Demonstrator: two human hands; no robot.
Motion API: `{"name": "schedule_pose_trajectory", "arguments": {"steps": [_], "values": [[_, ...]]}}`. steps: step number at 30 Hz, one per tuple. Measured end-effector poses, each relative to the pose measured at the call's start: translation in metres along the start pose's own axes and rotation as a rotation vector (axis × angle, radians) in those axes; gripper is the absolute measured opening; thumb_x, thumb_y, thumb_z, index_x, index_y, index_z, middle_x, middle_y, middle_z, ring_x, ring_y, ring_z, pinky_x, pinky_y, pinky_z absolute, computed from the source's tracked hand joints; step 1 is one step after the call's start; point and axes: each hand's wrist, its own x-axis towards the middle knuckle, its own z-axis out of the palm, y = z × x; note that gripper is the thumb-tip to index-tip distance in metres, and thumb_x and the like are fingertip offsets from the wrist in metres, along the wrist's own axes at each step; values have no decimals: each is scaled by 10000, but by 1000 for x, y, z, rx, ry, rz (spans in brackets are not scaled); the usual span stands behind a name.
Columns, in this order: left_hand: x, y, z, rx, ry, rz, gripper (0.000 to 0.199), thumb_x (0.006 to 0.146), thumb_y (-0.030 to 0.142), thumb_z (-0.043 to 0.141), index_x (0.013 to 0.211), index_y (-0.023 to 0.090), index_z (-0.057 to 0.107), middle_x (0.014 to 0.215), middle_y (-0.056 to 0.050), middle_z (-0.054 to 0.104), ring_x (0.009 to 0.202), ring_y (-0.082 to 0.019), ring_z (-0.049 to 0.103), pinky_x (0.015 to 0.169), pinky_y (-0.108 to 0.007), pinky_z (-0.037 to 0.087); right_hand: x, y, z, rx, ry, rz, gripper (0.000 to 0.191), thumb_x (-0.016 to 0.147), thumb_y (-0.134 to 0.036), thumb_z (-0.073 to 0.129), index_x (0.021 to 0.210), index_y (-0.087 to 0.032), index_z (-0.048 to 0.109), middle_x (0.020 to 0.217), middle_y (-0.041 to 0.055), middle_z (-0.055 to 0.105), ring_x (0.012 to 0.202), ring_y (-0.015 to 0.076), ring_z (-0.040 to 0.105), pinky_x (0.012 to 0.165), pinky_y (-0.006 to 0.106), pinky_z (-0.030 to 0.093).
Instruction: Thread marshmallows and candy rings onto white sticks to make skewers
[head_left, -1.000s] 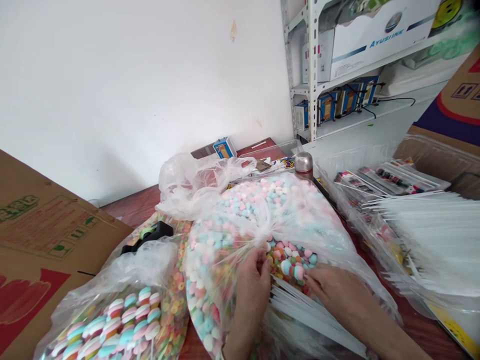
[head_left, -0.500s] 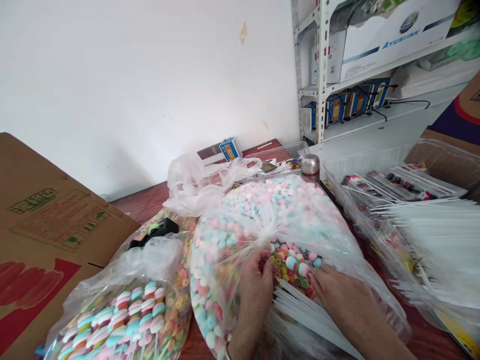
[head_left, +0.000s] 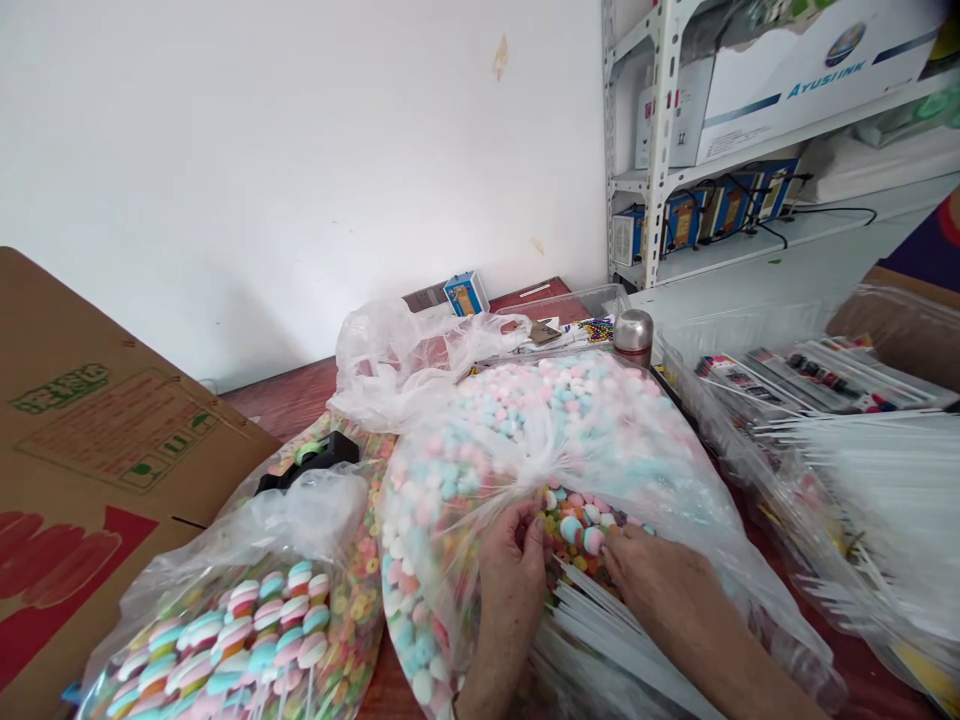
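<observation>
A large clear plastic bag [head_left: 420, 500] bulges with pastel marshmallows and gummy rings, its film gathered near the top. At its opening, a short row of marshmallows [head_left: 582, 535] with a gummy ring between them sits between my hands. My right hand [head_left: 664, 580] is closed, its fingertips at the pink end of that row. On the left, my left hand [head_left: 514, 565] is closed in a pinch; what it holds, if anything, is hidden. White plastic sticks [head_left: 600, 620] lie in a bundle below the row, partly under my right forearm.
To the left, a clear bag [head_left: 247, 640] holds finished marshmallow skewers, with a black tape dispenser [head_left: 319, 458] behind it. A cardboard box [head_left: 105, 420] stands far left. Right, a clear tray [head_left: 690, 450] holds more white sticks. A metal-capped bottle [head_left: 634, 335] stands behind the big bag.
My right hand has moved slightly left, and the marshmallow row has shifted with it toward my left hand. The left hand stays nearly in place. The view has turned a little.
</observation>
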Motion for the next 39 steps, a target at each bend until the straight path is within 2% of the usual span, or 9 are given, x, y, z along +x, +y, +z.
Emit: {"name": "schedule_pose_trajectory", "arguments": {"steps": [4,10,19,24,26,29,32,35,39], "values": [[2,0,-2,-108,-8,-37,195,851,299,596,958,216,735,832,-57,749,733,-230,686,648,-346,550,-11,14,6,226,-17,20,364,1015,-324,373,867,-286,703,900,16,757,803,243,719,659,319,473],[4,-4,1,-461,-127,-196,193,793,348,692,919,214,752,870,-52,768,729,-214,712,696,-356,580,-20,18,14,495,39,-18,379,994,-350,344,921,-282,709,941,23,752,857,236,694,721,330,457],[-3,-1,4,-440,-132,-109,182,824,357,673,899,212,751,847,-44,760,791,-221,699,755,-349,556,-23,10,18,457,39,20,451,987,-330,279,929,-249,719,941,78,747,836,270,705,727,389,512],[-5,8,9,-251,52,106,150,842,339,665,862,206,734,862,-40,728,846,-219,656,790,-327,516,-27,4,35,467,137,-63,419,917,-175,347,1184,-190,670,1221,129,693,1141,249,653,940,376,525],[-5,12,13,-379,35,63,156,833,345,680,843,195,723,842,-36,711,835,-210,649,782,-314,511,-26,3,39,568,139,-97,411,939,-195,365,1234,-206,652,1268,106,680,1201,214,622,990,332,500],[-5,20,23,-787,-8,-110,196,797,347,720,906,190,676,853,-27,692,796,-183,647,737,-285,508,-27,-1,43,715,116,-106,395,975,-280,362,1228,-216,658,1194,91,722,1135,213,664,928,302,532],[-8,30,32,-1082,-35,-236,297,790,344,711,1036,204,624,918,-34,681,832,-181,660,748,-284,514,-29,-7,45,810,183,-89,370,979,-325,352,1004,-221,706,975,80,767,936,213,718,792,274,560],[-12,41,34,-1136,-87,-280,216,803,354,660,930,182,630,882,-42,660,826,-189,663,721,-286,522,-33,-11,46,831,267,-74,363,969,-298,339,815,-235,662,792,53,728,770,194,697,700,261,548],[-20,52,34,-1205,-113,-278,163,789,337,652,794,191,578,706,14,561,610,-123,578,547,-221,468,-44,-15,48,785,281,-127,336,975,-268,315,968,-235,649,909,65,742,850,200,712,740,266,552]]}}
